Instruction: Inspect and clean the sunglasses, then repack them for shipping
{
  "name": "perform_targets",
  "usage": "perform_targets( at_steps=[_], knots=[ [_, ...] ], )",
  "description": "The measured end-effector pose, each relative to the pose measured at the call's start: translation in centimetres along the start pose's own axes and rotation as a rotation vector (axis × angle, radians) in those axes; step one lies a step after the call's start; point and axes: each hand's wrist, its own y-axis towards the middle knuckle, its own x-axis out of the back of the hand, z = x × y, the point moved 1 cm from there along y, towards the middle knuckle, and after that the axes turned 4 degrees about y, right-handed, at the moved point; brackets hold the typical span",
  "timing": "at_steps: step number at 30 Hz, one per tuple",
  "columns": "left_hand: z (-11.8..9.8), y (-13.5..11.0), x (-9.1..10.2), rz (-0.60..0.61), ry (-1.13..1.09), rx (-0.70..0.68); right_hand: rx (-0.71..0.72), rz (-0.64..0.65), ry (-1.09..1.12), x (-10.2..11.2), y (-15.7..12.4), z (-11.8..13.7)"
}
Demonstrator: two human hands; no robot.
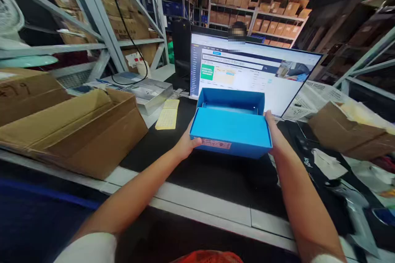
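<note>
Between both hands I hold a blue cardboard box (231, 127) above the black desk mat, in front of the monitor. Its back part stands uncovered and shows the blue inner walls, while a flat blue panel covers the front part. A pale printed label (216, 144) is stuck on the side facing me. My left hand (187, 143) grips the left end, with the thumb on the front near the label. My right hand (273, 131) is closed around the right end. The fingers under and behind the box are partly hidden.
A lit monitor (240, 74) stands behind the box. At left is an open brown carton (92, 135), with a grey tray (151, 94) and yellow sticker sheets (167, 115) nearby. To the right lie a barcode scanner (354, 209), white paper (328, 163) and another carton (345, 131).
</note>
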Motion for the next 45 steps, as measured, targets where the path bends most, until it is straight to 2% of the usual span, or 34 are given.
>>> perform_targets(
  at_steps=[7, 11, 14, 20, 27, 33, 39, 45],
  knots=[
    [0.0, -0.1, -0.4, -0.012, -0.028, 0.015, -0.084, -0.142, -0.016, -0.3, -0.3, 0.1],
    [0.3, -0.1, -0.7, -0.156, -0.073, -0.008, -0.068, -0.19, -0.008, -0.7, -0.1, 0.0],
    [0.4, -0.1, -0.9, -0.215, -0.076, -0.038, -0.056, -0.185, 0.006, -0.8, 0.0, -0.2],
    [0.7, -0.2, -0.9, -0.189, -0.156, -0.038, -0.044, -0.124, -0.012, -0.8, 0.3, -0.4],
    [0.8, -0.1, -0.7, -0.276, -0.203, -0.062, -0.081, -0.186, -0.026, -1.2, 0.3, -0.6],
    [0.6, 0.0, -0.8, -0.41, -0.254, -0.046, -0.081, -0.201, -0.027, -1.0, 0.4, -0.8],
    [0.2, -0.2, -1.2, -0.313, -0.304, 0.056, -0.072, -0.206, -0.006, -0.4, 0.6, -0.9],
    [0.4, -0.3, -1.1, -0.302, -0.295, 0.047, -0.069, -0.195, -0.005, -0.4, 0.7, -0.9]
  ],
)
